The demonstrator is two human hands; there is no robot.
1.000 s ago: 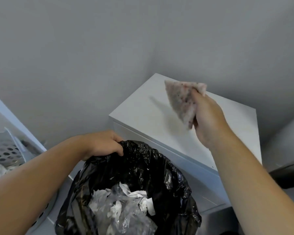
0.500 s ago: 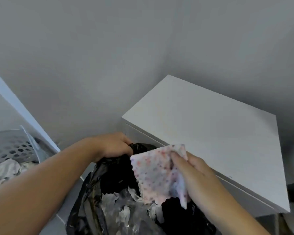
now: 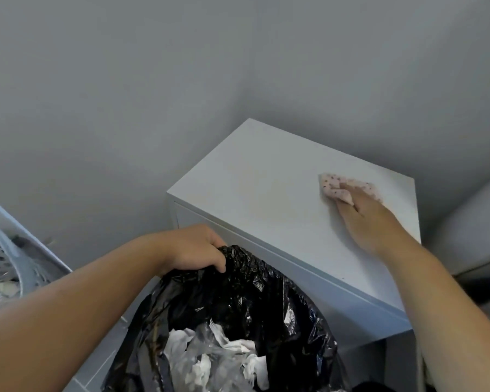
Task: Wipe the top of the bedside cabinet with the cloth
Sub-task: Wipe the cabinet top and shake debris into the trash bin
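Note:
The white bedside cabinet (image 3: 266, 193) stands in the corner of two grey walls, its flat top bare. My right hand (image 3: 371, 219) lies flat near the top's far right part and presses a pink speckled cloth (image 3: 334, 186) onto the surface; the cloth sticks out past my fingertips. My left hand (image 3: 195, 247) grips the rim of a black bin bag (image 3: 252, 290) just in front of the cabinet's near left edge.
The black bag holds white paper and clear plastic scraps (image 3: 215, 360). A white perforated basket (image 3: 0, 258) with items inside sits at the far left. A dark and pale object (image 3: 478, 241) stands to the right of the cabinet.
My right hand carried the cloth from over the open bag up onto the cabinet top and laid it flat at the far right. My left hand kept its hold on the bag rim.

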